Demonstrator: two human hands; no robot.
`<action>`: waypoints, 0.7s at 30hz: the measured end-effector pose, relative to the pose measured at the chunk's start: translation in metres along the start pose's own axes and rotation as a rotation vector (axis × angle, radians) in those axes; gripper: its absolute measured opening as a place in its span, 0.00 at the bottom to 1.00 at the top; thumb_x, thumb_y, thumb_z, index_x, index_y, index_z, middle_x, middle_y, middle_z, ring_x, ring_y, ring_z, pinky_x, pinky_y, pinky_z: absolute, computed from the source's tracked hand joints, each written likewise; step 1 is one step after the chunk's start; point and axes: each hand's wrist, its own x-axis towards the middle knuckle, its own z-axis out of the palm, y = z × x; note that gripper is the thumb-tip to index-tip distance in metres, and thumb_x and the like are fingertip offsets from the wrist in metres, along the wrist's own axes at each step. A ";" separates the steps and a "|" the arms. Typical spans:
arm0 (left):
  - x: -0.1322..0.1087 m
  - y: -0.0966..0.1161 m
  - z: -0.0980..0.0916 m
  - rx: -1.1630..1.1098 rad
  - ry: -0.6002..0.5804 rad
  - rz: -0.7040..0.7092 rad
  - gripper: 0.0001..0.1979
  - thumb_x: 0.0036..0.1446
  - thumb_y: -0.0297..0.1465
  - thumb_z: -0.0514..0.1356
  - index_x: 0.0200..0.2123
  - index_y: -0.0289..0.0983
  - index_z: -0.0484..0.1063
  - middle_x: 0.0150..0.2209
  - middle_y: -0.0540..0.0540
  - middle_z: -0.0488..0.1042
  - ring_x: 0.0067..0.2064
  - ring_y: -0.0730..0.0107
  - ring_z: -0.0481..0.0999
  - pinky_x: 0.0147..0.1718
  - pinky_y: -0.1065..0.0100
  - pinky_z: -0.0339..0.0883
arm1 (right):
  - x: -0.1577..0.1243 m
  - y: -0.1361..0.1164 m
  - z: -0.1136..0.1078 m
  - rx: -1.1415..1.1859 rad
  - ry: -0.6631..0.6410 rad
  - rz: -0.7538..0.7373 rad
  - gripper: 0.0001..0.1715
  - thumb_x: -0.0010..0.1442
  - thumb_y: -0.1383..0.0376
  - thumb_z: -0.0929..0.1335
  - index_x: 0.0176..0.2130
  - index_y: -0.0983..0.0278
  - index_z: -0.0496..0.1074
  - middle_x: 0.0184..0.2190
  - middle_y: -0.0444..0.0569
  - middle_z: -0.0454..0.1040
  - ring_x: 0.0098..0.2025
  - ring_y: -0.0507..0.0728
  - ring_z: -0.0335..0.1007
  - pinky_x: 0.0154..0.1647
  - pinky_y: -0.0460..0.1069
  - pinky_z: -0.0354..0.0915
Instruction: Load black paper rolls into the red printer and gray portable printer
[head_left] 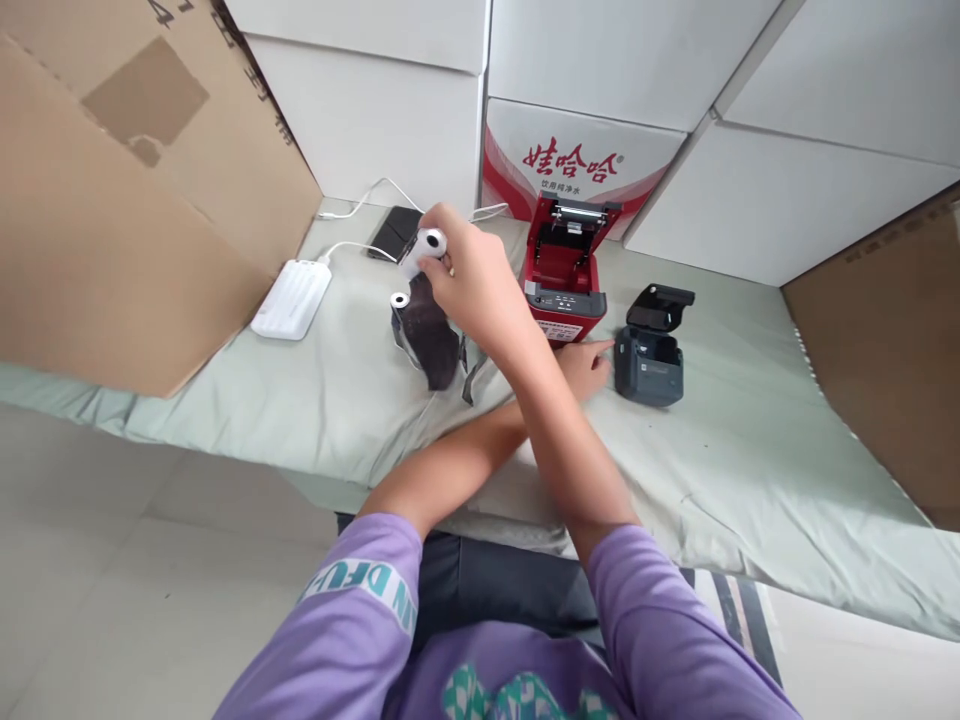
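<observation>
My forearms cross, the right one over the left. My right hand (472, 270) pinches a small white paper roll (421, 252) above the cloth. Below it a second paper roll (400, 300) lies by a crumpled dark wrapper (433, 335). My left hand (585, 370) rests low in front of a red printer (566, 270), its index finger stretched towards a small black printer (649, 375) and the other fingers partly hidden. Both printers stand with their lids raised. The red one's bay shows no roll.
A white power bank (292, 300) with a cable lies to the left, and a black flat device (395, 233) lies behind the rolls. Cardboard boxes (157, 200) border the left and right. White boxes (367, 110) are stacked along the back of the cloth-covered surface (750, 400).
</observation>
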 end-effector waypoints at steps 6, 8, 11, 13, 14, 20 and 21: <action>0.005 -0.012 0.008 0.027 0.031 0.078 0.24 0.65 0.30 0.56 0.62 0.44 0.77 0.49 0.44 0.85 0.49 0.59 0.82 0.49 0.63 0.73 | 0.026 0.027 0.035 -0.183 -0.126 0.034 0.24 0.65 0.72 0.61 0.57 0.60 0.69 0.46 0.55 0.78 0.50 0.64 0.73 0.50 0.57 0.67; 0.006 -0.012 0.008 0.021 0.029 0.095 0.24 0.65 0.29 0.56 0.62 0.43 0.77 0.50 0.44 0.84 0.50 0.59 0.82 0.50 0.63 0.73 | 0.028 0.034 0.041 -0.211 -0.164 0.017 0.24 0.65 0.72 0.60 0.57 0.61 0.69 0.47 0.55 0.79 0.50 0.64 0.72 0.50 0.56 0.67; 0.006 -0.012 0.008 0.004 0.026 0.104 0.24 0.64 0.29 0.56 0.62 0.43 0.77 0.51 0.44 0.84 0.50 0.59 0.82 0.50 0.63 0.73 | 0.028 0.040 0.047 -0.249 -0.194 0.019 0.23 0.65 0.71 0.60 0.57 0.62 0.68 0.46 0.56 0.79 0.47 0.65 0.73 0.45 0.57 0.67; 0.007 -0.013 0.008 -0.005 0.024 0.103 0.24 0.65 0.29 0.56 0.62 0.43 0.77 0.50 0.44 0.84 0.50 0.59 0.82 0.51 0.63 0.73 | 0.028 0.039 0.051 -0.280 -0.216 0.037 0.23 0.65 0.72 0.59 0.57 0.63 0.68 0.46 0.57 0.79 0.47 0.66 0.74 0.43 0.57 0.67; 0.007 -0.014 0.008 -0.009 0.023 0.105 0.24 0.65 0.29 0.56 0.62 0.43 0.77 0.50 0.44 0.84 0.50 0.59 0.82 0.51 0.63 0.73 | 0.027 0.038 0.053 -0.299 -0.228 0.050 0.24 0.65 0.72 0.59 0.58 0.63 0.68 0.47 0.58 0.79 0.47 0.66 0.74 0.43 0.57 0.67; 0.006 -0.015 0.006 -0.006 0.027 0.146 0.24 0.65 0.28 0.55 0.61 0.40 0.77 0.50 0.43 0.84 0.49 0.61 0.82 0.52 0.64 0.73 | 0.022 0.034 0.068 -0.440 -0.327 0.087 0.25 0.65 0.76 0.60 0.58 0.65 0.71 0.50 0.60 0.80 0.52 0.66 0.73 0.50 0.57 0.66; 0.006 -0.015 0.006 -0.002 0.027 0.147 0.24 0.65 0.28 0.55 0.61 0.40 0.77 0.50 0.43 0.84 0.49 0.61 0.82 0.52 0.65 0.73 | 0.020 0.035 0.070 -0.455 -0.339 0.072 0.25 0.65 0.76 0.60 0.56 0.66 0.72 0.51 0.60 0.79 0.54 0.67 0.72 0.52 0.57 0.66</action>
